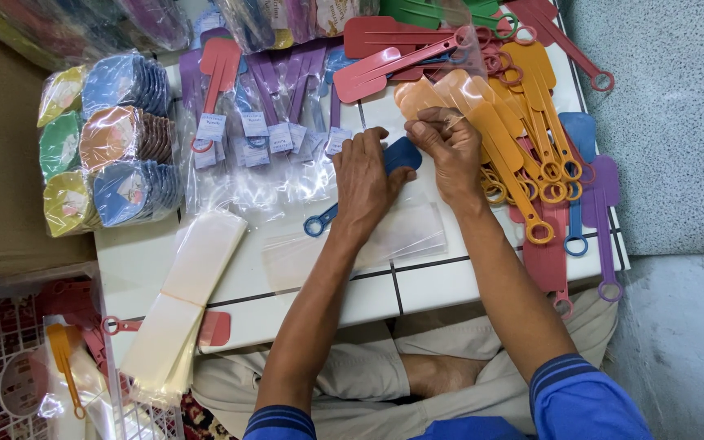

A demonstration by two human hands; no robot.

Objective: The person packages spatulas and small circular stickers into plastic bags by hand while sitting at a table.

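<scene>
My left hand (366,178) rests on a blue plastic spatula (402,154) whose ring handle (314,226) pokes out below my wrist. The spatula lies on a clear plastic sleeve (405,232) on the white tiled table (425,289). My right hand (448,145) is closed, fingers pinched near the blade of the blue spatula and next to an orange spatula (500,138). A pile of orange, purple, red and blue spatulas (547,163) lies right beside my right hand.
Bagged spatulas (258,134) lie at the table's back left, next to stacks of coloured packed items (112,147). A stack of empty clear bags (181,301) hangs over the front left edge. A white wire basket (10,367) stands lower left. Red spatulas (393,57) lie behind.
</scene>
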